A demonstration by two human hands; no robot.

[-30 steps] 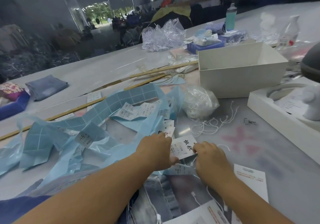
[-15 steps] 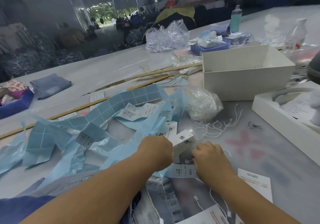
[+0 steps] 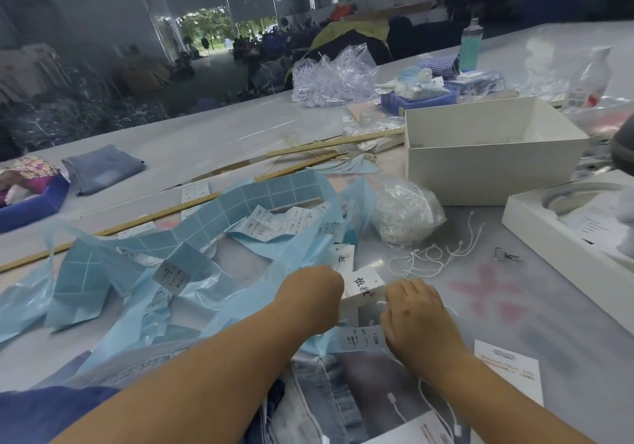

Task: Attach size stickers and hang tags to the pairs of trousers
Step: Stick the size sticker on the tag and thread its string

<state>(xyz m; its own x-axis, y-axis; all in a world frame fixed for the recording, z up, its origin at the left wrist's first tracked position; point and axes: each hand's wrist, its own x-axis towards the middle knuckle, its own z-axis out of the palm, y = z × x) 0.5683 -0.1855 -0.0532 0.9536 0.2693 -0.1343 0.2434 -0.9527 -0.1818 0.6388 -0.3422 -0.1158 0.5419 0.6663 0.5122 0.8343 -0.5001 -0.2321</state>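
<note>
Nearest the camera, a pair of jeans (image 3: 329,399) is lying on the table (image 3: 549,306), with a white card (image 3: 507,368) lying just to its right. Above the jeans, the left hand (image 3: 310,301) is curling into a fist beside a white hang tag (image 3: 364,284); its fingertips are hidden, so whether it is gripping the tag cannot be told. The right hand (image 3: 417,313) is curling its fingers at the tag's other edge, where a bit of white string (image 3: 381,303) is showing. A tangle of blue sticker backing (image 3: 192,237) is spreading left. Farther off, loose strings (image 3: 435,254) are lying before a bag of strings (image 3: 404,213), then a white box (image 3: 487,158).
</note>
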